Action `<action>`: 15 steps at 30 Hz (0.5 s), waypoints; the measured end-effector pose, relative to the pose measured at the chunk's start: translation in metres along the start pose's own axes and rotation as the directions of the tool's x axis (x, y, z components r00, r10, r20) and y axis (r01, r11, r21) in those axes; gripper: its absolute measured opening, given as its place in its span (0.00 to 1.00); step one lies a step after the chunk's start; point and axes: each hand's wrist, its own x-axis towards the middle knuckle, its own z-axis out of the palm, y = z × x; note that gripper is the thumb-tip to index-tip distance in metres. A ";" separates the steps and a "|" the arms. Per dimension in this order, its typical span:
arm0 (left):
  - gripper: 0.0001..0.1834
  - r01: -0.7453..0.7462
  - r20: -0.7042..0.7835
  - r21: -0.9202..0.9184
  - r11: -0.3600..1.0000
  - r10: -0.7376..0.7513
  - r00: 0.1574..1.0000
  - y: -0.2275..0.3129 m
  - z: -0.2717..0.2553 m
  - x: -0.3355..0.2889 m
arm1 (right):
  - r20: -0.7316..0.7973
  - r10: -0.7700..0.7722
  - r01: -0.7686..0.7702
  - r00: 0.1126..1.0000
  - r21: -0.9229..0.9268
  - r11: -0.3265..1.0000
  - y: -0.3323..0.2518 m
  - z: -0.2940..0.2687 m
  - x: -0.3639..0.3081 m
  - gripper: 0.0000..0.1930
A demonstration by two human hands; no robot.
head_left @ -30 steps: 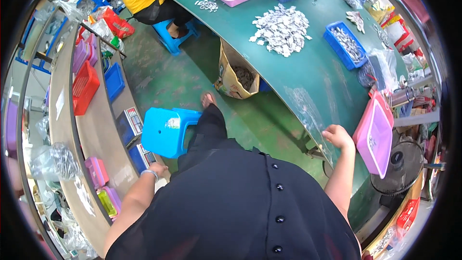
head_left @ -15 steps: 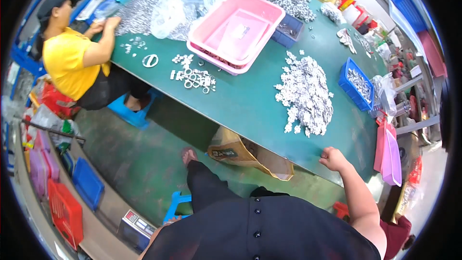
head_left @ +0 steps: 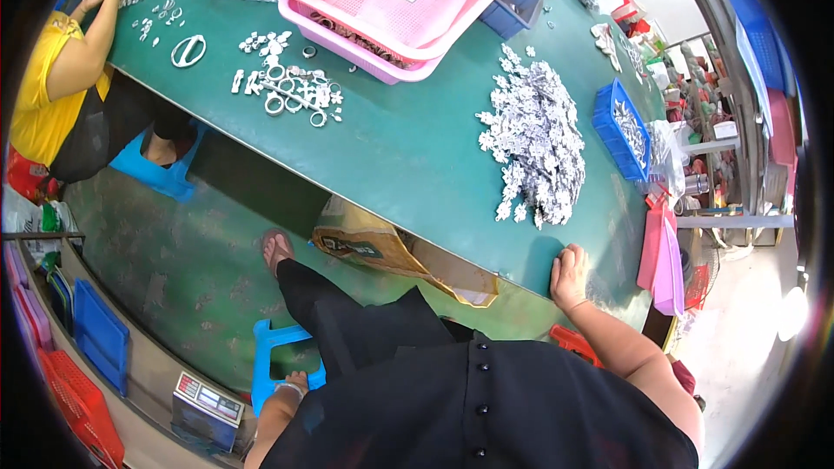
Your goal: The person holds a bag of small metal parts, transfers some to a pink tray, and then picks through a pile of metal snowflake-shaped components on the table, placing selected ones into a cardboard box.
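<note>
Resting on smooth tabletop, right grip near knobbly heap

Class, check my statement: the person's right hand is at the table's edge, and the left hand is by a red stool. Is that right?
Not quite: the stool by the left hand is blue, as the head view shows. The right hand is at the table's edge.

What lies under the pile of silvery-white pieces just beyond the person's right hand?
Green tabletop shows around the edges of the pile. Whatever is beneath its middle is covered and cannot be seen.
</note>
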 end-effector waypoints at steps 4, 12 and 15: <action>0.36 -0.033 -0.041 -0.037 0.999 0.032 0.999 0.020 -0.002 0.012 | -0.044 0.071 -0.066 0.997 0.101 0.993 0.002 0.009 -0.008 0.10; 0.36 -0.069 -0.034 -0.035 0.997 0.068 0.997 0.039 -0.025 0.025 | -0.030 0.099 -0.096 0.995 0.105 0.990 0.001 0.007 -0.007 0.10; 0.36 -0.071 -0.035 -0.023 0.997 0.070 0.997 0.039 -0.032 0.030 | -0.017 0.101 -0.098 0.995 0.096 0.990 0.004 0.009 -0.005 0.10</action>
